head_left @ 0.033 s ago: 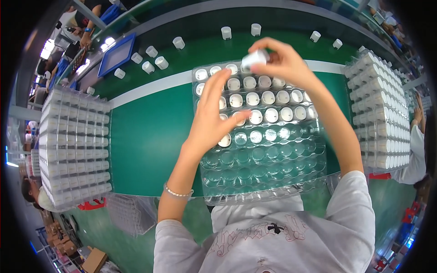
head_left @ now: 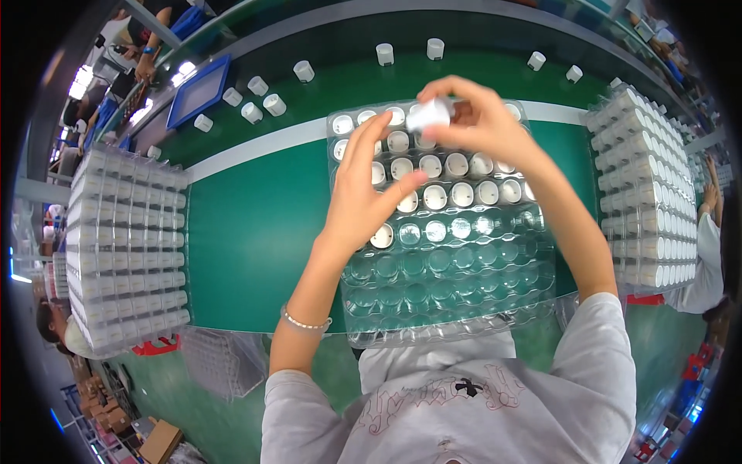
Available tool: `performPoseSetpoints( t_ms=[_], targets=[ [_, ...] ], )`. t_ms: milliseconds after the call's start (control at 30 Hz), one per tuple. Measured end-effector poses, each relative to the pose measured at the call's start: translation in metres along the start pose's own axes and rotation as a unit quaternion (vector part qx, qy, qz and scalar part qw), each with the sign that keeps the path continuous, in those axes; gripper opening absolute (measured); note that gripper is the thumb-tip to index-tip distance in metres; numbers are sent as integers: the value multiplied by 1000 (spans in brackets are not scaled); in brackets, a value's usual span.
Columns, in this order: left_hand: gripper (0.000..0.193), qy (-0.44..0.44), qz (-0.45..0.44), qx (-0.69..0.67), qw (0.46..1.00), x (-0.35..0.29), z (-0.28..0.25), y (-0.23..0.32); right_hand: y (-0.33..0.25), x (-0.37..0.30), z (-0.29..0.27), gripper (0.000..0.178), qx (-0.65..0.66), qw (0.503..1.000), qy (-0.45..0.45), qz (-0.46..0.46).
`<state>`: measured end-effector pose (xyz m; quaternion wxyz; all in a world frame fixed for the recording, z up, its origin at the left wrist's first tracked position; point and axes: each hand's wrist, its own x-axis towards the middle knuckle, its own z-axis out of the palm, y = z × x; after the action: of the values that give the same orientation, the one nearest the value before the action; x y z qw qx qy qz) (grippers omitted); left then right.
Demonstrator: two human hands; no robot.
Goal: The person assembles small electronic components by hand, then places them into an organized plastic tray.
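A clear plastic tray [head_left: 448, 288] with round pockets lies before me. Its far rows hold white, cup-like cylinders, while the nearer pockets are empty. Between the fingertips of my right hand [head_left: 488, 122] is a white cylinder [head_left: 427, 116], tilted and blurred, above the far rows. My left hand [head_left: 357, 193] spreads over the tray's left side, thumb and fingers apart, with nothing visible in its grasp. It hides some pockets there. One white cylinder [head_left: 381, 235] sits alone in the row by the left thumb's near side.
Tall stacks of filled trays stand at the left [head_left: 127, 247] and right [head_left: 645, 193]. Loose white cylinders [head_left: 303, 72] are spread along the far green strip, near a blue tray [head_left: 199, 93]. Other people work at the edges of view.
My right hand has shifted slightly left and nearer with the cylinder still in its fingers. My left hand is almost unmoved.
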<state>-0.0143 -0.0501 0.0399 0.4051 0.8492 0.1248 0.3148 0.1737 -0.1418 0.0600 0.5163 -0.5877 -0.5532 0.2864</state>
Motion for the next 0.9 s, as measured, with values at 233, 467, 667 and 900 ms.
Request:
performPoseSetpoints(
  t_ms=[233,467,667,900],
  targets=[
    [42,31,-121,-338,933,-2,13,-7,10,-29,11,35,13,985,89,-145],
    [43,62,-61,-328,941,-5,10,-16,12,-34,14,39,40,981,46,-185],
    [43,70,-22,-321,944,-6,10,-17,13,-33,14,35,63,981,43,-178],
    [44,81,19,-293,952,-5,10,-16,11,-33,12,33,53,977,58,-201]
  ],
)
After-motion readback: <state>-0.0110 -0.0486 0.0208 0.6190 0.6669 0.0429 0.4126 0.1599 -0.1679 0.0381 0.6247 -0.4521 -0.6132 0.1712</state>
